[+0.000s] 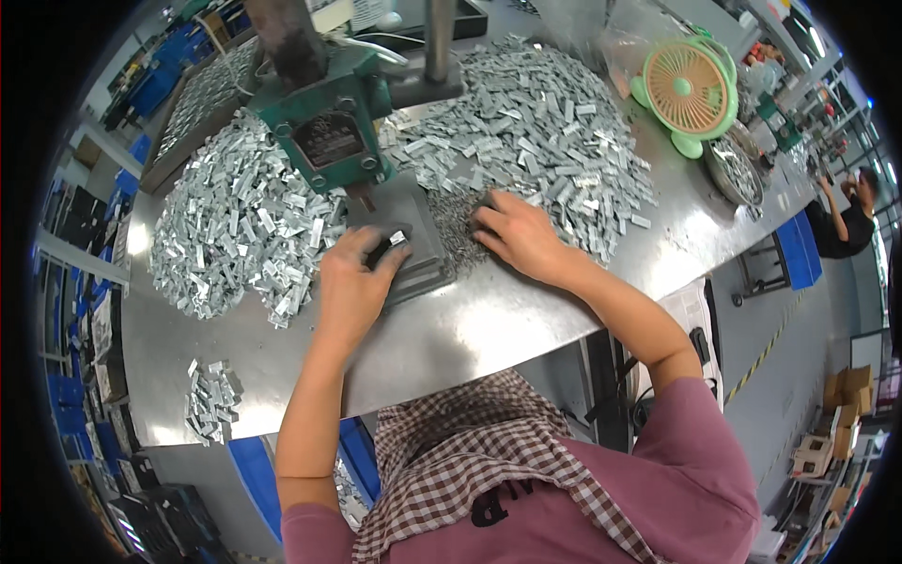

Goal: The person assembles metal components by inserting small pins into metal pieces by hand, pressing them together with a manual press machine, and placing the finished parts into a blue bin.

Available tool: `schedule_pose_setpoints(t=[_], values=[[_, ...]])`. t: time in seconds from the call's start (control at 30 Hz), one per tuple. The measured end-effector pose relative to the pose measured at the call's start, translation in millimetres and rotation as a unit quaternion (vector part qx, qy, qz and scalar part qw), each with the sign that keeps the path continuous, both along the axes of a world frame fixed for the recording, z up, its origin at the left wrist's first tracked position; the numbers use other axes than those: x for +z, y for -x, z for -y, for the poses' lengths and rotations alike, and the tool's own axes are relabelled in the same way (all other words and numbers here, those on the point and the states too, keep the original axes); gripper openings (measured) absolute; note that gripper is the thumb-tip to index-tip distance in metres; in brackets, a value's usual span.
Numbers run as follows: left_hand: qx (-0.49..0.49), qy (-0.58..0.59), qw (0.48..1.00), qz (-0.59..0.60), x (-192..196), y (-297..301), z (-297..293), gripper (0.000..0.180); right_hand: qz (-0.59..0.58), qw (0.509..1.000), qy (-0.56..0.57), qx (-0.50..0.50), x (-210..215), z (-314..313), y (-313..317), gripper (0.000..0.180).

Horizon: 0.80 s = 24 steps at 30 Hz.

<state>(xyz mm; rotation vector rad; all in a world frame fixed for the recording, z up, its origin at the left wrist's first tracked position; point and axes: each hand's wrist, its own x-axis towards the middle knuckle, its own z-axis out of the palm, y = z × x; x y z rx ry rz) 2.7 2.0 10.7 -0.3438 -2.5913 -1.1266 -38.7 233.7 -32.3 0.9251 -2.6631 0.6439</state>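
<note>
A green bench press (324,132) stands over a grey steel base plate (404,221). On that plate, below the ram, my left hand (357,273) curls its thumb and fingers round a small silver metal piece (397,238) at a dark block; its fingertips are slightly blurred. My right hand (521,240) rests at the edge of a heap of tiny dark pins (456,230) beside the plate. Its fingers are bent together, and whatever lies between their tips is hidden. Dark coverings show on some fingertips.
Heaps of silver metal pieces lie left (235,226) and right (554,122) of the press, with a small pile (213,399) near the front-left edge. A green fan (686,89) and a metal bowl (733,174) stand at right. Another person (850,216) is farther right.
</note>
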Motion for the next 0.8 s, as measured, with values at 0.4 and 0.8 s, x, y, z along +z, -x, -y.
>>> schedule_pose_setpoints(t=[0.4,0.8], values=[[-0.026,-0.055,0.998,-0.028,-3,12,-1,0.02,0.402,0.853,0.331,0.023,18,6,21,0.02],[-0.027,-0.032,0.998,-0.044,-3,9,-2,0.024,0.179,0.954,0.227,0.085,59,57,6,0.019]])
